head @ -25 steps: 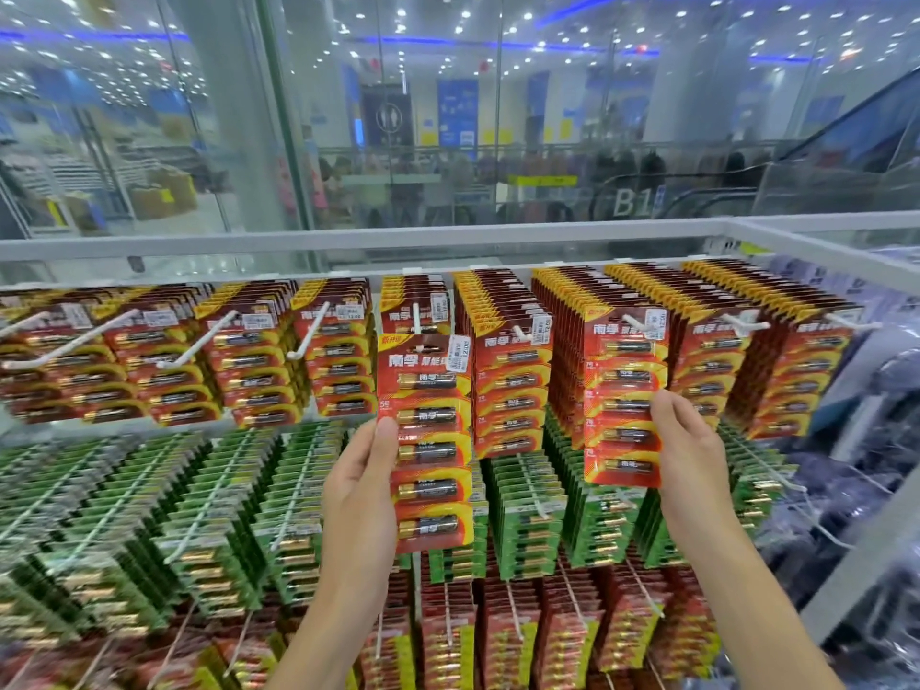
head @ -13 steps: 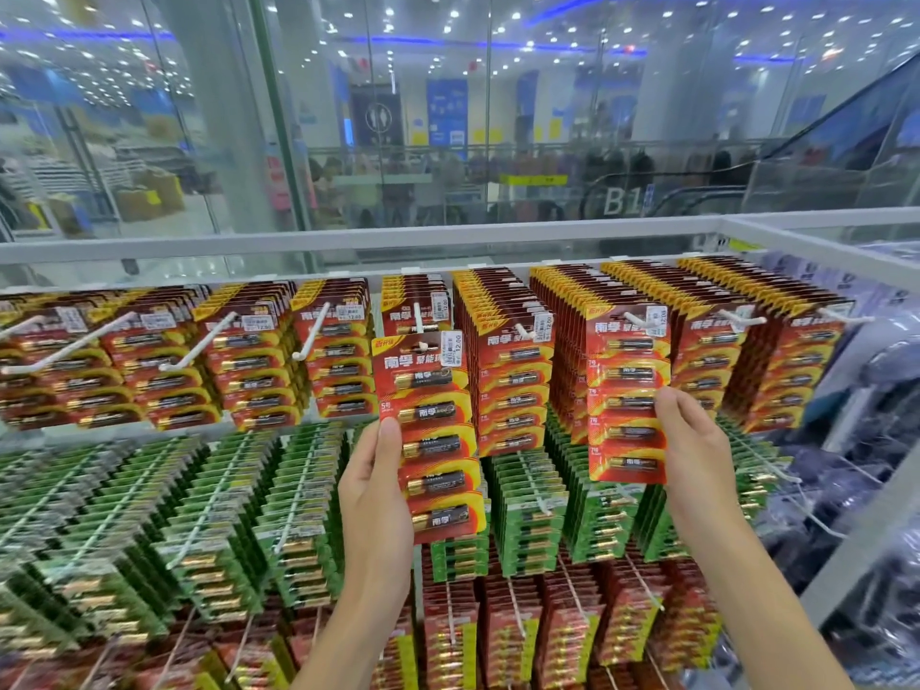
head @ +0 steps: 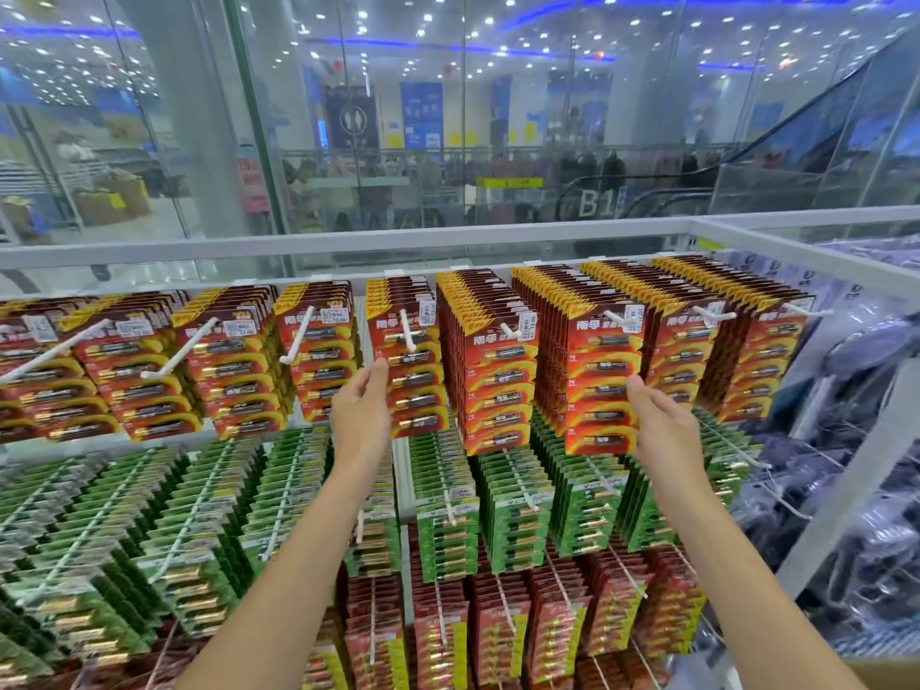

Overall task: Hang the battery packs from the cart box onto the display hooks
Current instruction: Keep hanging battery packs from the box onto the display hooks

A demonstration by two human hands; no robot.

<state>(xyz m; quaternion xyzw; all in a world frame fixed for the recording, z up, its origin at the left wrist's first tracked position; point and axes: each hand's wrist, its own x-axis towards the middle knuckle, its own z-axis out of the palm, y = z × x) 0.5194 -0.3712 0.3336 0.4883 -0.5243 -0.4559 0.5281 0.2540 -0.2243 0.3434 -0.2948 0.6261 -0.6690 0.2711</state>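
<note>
Presently both hands are raised to the top row of a hook display. Left hand (head: 361, 415) holds the left edge of a red pack (head: 415, 371), thumb on its front; the pack hangs on a white hook (head: 408, 331) in the fifth column from the left. Right hand (head: 664, 430) holds the right edge of a second red pack (head: 602, 381), the front one of its stack, with a white peg (head: 620, 318) showing through its top; the fingers behind the card are hidden. Each red pack carries white Chinese brand characters at the top and a column of batteries, the print on which is too small to read. White price stickers (head: 528, 323) on several fronts read 12.00; smaller print on them is illegible. Top row holds red packs throughout, with the left hooks part empty and long bare pegs sticking out. Below hangs a row of green packs (head: 498, 510), labels unreadable, and under it a row of darker red packs (head: 498, 629), cut off at the bottom edge. Behind the display runs a white rail (head: 348, 244) and glass, through which a large "B1" sign (head: 595, 204) and an escalator show, blurred. To the right hang clear plastic bags (head: 856, 490), contents indistinct. A cardboard corner (head: 886, 672) shows at lower right, its contents out of view.
</note>
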